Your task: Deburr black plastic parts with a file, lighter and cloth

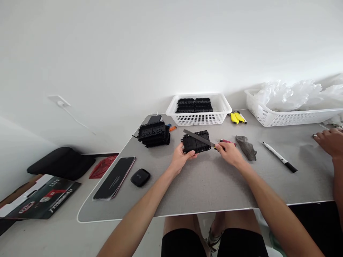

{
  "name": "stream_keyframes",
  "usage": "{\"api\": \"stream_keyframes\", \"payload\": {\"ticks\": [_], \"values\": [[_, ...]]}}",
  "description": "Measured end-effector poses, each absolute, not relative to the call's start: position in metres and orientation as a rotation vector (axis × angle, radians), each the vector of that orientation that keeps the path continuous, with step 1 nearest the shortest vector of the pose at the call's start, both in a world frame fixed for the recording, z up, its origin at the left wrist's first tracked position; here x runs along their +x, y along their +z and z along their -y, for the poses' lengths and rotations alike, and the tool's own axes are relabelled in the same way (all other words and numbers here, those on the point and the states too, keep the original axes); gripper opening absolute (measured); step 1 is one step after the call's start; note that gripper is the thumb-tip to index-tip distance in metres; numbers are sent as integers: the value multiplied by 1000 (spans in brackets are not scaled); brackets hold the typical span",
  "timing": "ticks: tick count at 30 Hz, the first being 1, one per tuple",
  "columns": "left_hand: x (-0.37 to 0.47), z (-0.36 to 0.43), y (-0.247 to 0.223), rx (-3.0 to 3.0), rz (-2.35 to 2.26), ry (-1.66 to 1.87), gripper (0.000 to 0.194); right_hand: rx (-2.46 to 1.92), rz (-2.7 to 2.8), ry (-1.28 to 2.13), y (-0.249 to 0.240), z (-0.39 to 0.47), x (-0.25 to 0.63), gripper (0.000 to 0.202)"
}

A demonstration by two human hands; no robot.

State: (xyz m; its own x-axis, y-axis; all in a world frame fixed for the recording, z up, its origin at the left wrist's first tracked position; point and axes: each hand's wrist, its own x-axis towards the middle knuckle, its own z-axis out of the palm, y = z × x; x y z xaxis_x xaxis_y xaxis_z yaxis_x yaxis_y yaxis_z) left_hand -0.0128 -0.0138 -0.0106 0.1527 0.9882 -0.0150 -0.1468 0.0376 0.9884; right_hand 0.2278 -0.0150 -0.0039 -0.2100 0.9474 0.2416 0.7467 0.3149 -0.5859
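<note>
My left hand (182,156) is closed on the left and near edge of a black rectangular plastic part (191,143), thumb on top, just above the table. My right hand (229,152) grips the handle of a flat metal file (197,136). Its grey blade lies slantwise across the top face of the part, pointing up and left. Whether the blade presses on the surface, I cannot tell. A stack of similar black plastic parts (153,134) stands to the left. More of them lie in a white basket (198,119) behind my hands.
Around the grey table (206,189) lie a phone (115,178), a black case (140,177), a grey cloth (245,147), a marker (280,157) and yellow-handled tools (237,117). A second white basket (289,117) holds plastic bags. Another person's hand (329,142) rests at the right.
</note>
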Motion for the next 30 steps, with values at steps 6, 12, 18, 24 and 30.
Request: {"api": "stream_keyframes", "payload": {"ticks": [6, 12, 18, 24, 30], "values": [[-13, 14, -11, 1149, -1020, 1131, 59, -1500, 1941, 530, -1, 16, 234, 46], [-12, 15, -11, 1153, -1028, 1137, 58, -1472, 2047, 527, -3, 20, 216, 44], [-12, 15, -10, 1146, -1028, 1137, 56, -1552, 1996, 485, -6, 16, 227, 43], [-11, 17, -9, 1150, -1011, 1133, 58, -1537, 2114, 434, -6, 23, 207, 43], [-12, 15, -10, 1111, -1004, 1124, 58, -1629, 2052, 315, -3, 19, 226, 42]]}}
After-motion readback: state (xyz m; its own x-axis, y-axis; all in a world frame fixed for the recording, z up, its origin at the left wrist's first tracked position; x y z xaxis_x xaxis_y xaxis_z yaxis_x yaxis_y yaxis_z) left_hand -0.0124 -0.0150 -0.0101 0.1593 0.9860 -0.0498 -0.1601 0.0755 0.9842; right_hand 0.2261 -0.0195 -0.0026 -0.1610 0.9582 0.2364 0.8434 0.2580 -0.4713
